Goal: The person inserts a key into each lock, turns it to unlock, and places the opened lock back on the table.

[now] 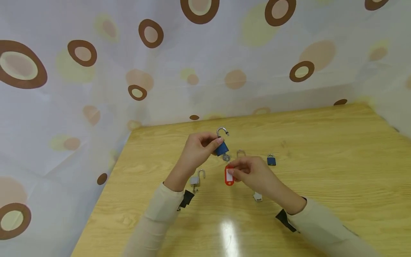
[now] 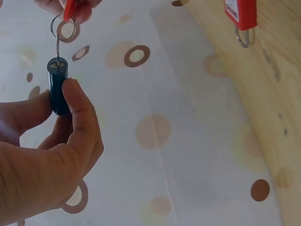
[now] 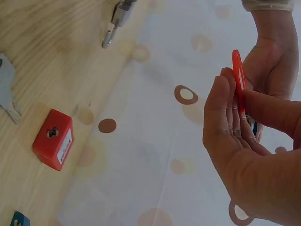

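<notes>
In the head view my left hand pinches a blue padlock between thumb and fingers, above the table. Its shackle stands open at the top. A key sits in the keyhole at the padlock's bottom, with a ring through it, as the left wrist view shows. On that ring hangs a red key tag with a white label. My right hand pinches the tag; in the right wrist view the tag appears edge-on between thumb and fingers.
A silver padlock with its shackle open and a key in it lies left on the wooden table. A small blue padlock lies to the right. A red padlock and a grey key lie near my right hand. Patterned cloth hangs behind.
</notes>
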Demonstrator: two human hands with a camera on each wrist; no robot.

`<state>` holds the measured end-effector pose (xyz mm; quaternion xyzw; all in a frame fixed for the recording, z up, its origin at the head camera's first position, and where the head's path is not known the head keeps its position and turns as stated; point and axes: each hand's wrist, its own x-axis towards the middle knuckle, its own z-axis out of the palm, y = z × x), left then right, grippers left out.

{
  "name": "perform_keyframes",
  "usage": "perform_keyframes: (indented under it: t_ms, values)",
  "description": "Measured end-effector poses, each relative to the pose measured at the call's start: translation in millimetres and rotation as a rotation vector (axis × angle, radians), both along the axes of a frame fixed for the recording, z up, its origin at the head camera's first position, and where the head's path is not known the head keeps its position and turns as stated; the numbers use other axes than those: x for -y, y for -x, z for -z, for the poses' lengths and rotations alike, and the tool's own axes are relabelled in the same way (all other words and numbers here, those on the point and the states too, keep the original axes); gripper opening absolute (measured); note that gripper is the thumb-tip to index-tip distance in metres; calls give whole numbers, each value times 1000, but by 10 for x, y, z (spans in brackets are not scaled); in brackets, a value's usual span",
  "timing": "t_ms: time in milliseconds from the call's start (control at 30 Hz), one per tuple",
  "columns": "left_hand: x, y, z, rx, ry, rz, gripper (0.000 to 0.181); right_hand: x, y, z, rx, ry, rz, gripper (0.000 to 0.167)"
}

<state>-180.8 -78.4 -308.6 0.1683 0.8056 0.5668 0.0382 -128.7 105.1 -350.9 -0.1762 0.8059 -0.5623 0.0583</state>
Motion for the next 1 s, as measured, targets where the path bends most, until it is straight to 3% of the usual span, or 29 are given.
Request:
perform_keyframes:
  t_ms: [133,267,467,733,1000]
  values:
    - [27,69,130,65,84,-1,18,82,11,102,25,-55,-23,15]
    - [55,129,329,120,170,10,20,176,-1,210,49,-136,-37,14]
    - [84,238,573,158,284,33,21,273,25,342,50,-266,-24,10]
    - [85,381,778,165,396,68,19,331,107,469,51,-416,-66,45]
    - [114,428,914,155,510,116,20,464,159,547,139,-483,-96,44]
